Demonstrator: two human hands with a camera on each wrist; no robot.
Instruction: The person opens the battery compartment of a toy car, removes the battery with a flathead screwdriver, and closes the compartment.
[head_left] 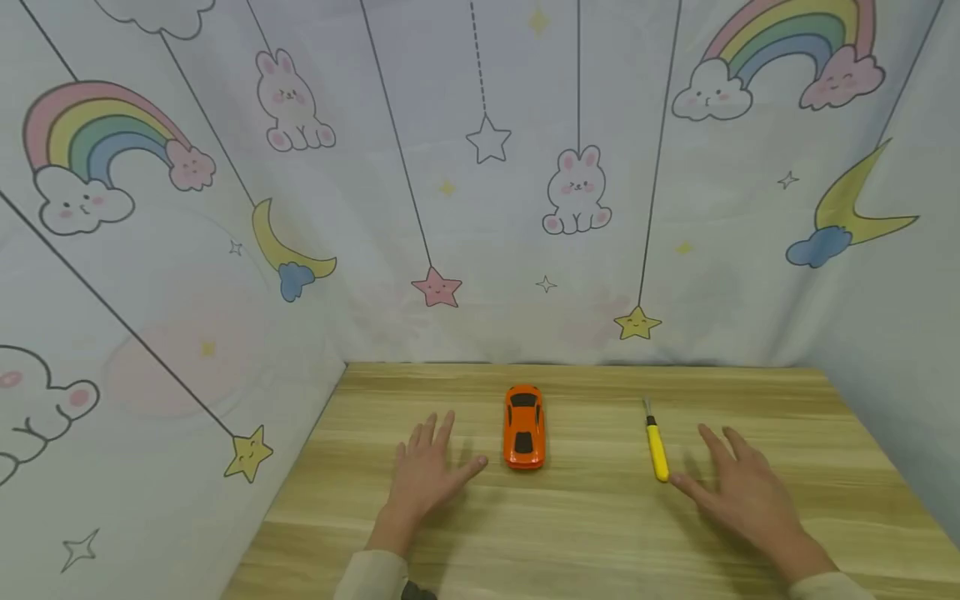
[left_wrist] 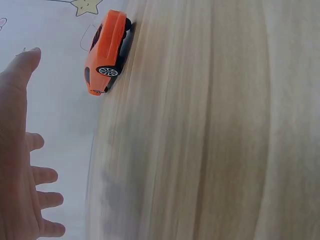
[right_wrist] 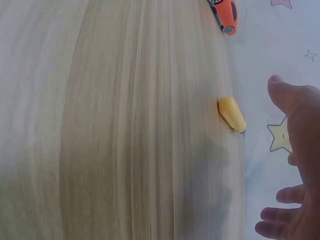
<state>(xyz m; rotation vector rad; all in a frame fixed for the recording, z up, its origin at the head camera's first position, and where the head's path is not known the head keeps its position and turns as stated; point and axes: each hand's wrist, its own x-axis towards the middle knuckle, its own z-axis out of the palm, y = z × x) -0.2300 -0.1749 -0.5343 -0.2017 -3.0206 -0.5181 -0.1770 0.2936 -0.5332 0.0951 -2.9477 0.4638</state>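
Note:
An orange toy car (head_left: 523, 427) with dark windows stands on the wooden table, left of the middle. To its left my left hand (head_left: 426, 473) is held with fingers spread, the thumb pointing toward the car; in the left wrist view the car (left_wrist: 106, 50) shows its side and wheels. Farther right lies a screwdriver (head_left: 657, 450) with a yellow handle and a thin metal shaft pointing away from me. My right hand (head_left: 750, 498) is spread just right of it, thumb tip close to the handle's end. Neither hand holds anything.
The wood-grain table (head_left: 585, 533) ends at the back against a white curtain (head_left: 510, 333) printed with rainbows, rabbits, moons and stars. More of the printed cloth hangs along the left side, and pale cloth borders the right.

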